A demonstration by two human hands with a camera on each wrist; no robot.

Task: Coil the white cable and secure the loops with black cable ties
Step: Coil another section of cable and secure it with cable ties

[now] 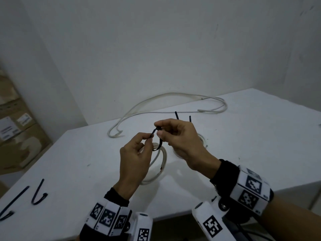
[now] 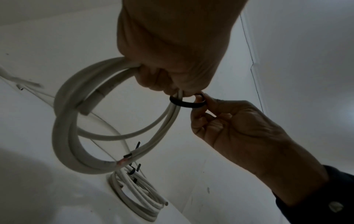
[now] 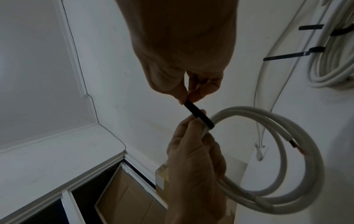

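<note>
A small coil of white cable (image 1: pixel 162 162) hangs above the white table (image 1: pixel 260 136). My left hand (image 1: pixel 149 138) grips its top strands (image 2: pixel 122 66) and pinches one end of a black cable tie (image 1: pixel 159 145) with thumb and forefinger. The tie (image 2: pixel 187 104) loops loosely round the strands. My right hand (image 1: pixel 159 131) pinches the tie's other end (image 3: pixel 191 108) just above the coil (image 3: pixel 298 151). One cut end of the cable (image 3: pixel 296 146) shows bare copper.
A second coil (image 2: pixel 138 195), bound with black ties (image 3: pixel 287 56), lies on the table behind my right hand. Loose white cable (image 1: pixel 173 100) sprawls along the table's back edge. Spare black ties (image 1: pixel 38 193) lie at the front left. Cardboard boxes (image 1: pixel 17 129) stand left of the table.
</note>
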